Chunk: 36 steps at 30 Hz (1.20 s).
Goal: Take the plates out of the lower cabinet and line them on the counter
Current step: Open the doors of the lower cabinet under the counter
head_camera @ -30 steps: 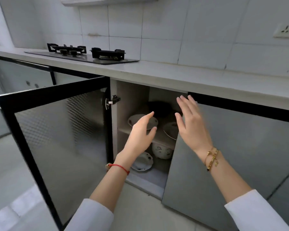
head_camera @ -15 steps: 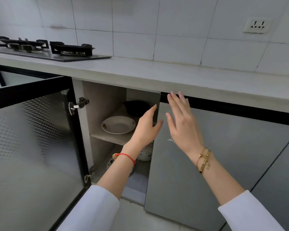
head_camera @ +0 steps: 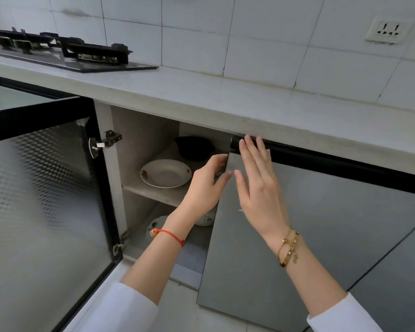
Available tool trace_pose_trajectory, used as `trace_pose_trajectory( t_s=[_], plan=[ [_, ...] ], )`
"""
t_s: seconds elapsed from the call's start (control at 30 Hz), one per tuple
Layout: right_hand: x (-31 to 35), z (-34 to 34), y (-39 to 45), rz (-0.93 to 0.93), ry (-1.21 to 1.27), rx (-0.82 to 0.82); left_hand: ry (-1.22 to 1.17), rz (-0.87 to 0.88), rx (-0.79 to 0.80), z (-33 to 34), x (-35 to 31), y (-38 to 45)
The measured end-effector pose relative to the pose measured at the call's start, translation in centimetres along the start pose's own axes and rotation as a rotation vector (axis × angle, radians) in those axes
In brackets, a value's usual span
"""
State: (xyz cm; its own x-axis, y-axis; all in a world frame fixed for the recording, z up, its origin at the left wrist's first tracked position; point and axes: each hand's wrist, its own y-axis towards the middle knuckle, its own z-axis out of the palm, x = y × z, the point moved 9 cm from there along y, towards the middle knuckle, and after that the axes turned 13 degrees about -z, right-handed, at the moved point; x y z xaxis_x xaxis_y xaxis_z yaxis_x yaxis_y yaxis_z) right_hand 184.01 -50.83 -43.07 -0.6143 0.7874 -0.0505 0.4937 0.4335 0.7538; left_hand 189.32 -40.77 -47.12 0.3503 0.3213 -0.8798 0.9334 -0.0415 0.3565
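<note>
my left grip (head_camera: 207, 185) pinches the right door (head_camera: 297, 224) edge; my right hand (head_camera: 256, 173) lies flat, open on it. i judge i'm opening it; next, swing it wide to reach the plate (head_camera: 165, 173).

On the cabinet's shelf (head_camera: 153, 192) a plate (head_camera: 165, 173) lies at nine o'clock of the left hand (head_camera: 205, 188), a bowl (head_camera: 194, 147) behind it at one o'clock, the stove (head_camera: 82, 56) on the counter (head_camera: 225, 97) above.

white sleeves (head_camera: 120, 305), red string bracelet (head_camera: 171, 234), gold bracelets (head_camera: 289, 248)
</note>
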Motion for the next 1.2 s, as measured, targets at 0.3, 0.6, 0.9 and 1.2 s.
trace_pose_trajectory(
  t_s=[0.3,0.6,0.9,1.2],
  plan=[
    [4.3,-3.7,-2.2,0.017,-0.018,-0.063,-0.005,0.032,0.038,-1.5,-1.4,-5.4],
    [8.9,-9.0,-5.9,0.125,-0.04,0.015,-0.038,0.153,0.137,-2.2,-4.8,-13.9],
    [12.4,-15.7,-11.3,0.196,-0.081,0.028,-0.009,0.324,0.217,-0.2,-7.9,-21.2],
    [13.0,-23.6,-17.5,0.275,-0.191,-0.015,-0.119,0.456,0.393,5.1,-12.3,-26.7]
  ],
)
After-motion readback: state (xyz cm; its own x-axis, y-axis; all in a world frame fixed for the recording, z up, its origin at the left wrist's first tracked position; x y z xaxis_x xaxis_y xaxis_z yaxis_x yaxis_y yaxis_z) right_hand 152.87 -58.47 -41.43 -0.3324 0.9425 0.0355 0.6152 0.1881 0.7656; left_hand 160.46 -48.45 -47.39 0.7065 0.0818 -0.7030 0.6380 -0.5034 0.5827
